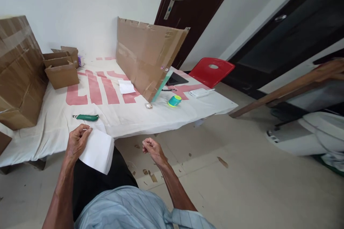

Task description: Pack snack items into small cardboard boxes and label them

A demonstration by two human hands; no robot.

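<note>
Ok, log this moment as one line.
left hand: holding white paper | right hand: curled, nothing visibly held | green knife: on white cloth

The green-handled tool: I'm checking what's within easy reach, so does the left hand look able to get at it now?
Probably yes: the green-handled tool lies just beyond the left hand, with nothing visible between. That hand grips white paper, though, so it might need to release it first.
</note>
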